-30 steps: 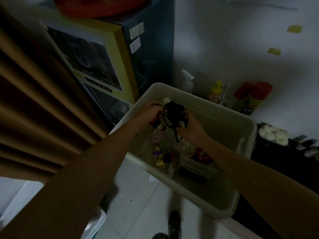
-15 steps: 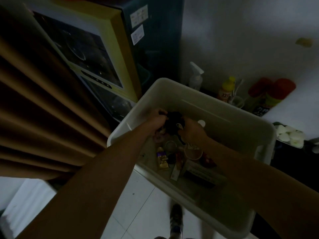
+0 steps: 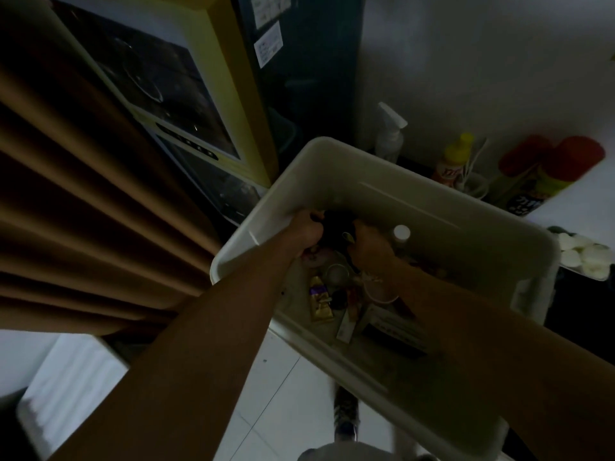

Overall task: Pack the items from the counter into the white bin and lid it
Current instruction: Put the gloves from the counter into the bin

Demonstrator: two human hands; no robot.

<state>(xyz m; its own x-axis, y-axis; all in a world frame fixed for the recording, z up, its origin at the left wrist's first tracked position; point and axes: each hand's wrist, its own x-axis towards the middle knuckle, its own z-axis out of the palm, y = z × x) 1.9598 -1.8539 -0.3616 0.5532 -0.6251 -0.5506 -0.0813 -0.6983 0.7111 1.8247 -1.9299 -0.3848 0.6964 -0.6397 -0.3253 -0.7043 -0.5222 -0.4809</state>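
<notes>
The white bin (image 3: pixel 432 207) stands open in the middle of the view. Both my hands reach down inside its far left corner. My left hand (image 3: pixel 307 232) and my right hand (image 3: pixel 369 247) together hold a black bundle (image 3: pixel 336 227), which looks like cloth or a pouch with straps. Under them lie a purple and gold tube (image 3: pixel 319 301), a round tin (image 3: pixel 337 274), a pink cup (image 3: pixel 379 291), a white-capped bottle (image 3: pixel 402 236) and a flat dark box (image 3: pixel 396 332). No lid is in sight.
Behind the bin on the counter stand a spray bottle (image 3: pixel 389 134), a yellow-capped bottle (image 3: pixel 454 159) and red-capped cans (image 3: pixel 549 171). A tray of white round pieces (image 3: pixel 582 257) sits at the right. A tan curtain (image 3: pixel 83 211) and a tall appliance (image 3: pixel 186 104) are at the left.
Both hands have gone lower and deeper into the bin with the black bundle. The camera has moved closer and tilted down.
</notes>
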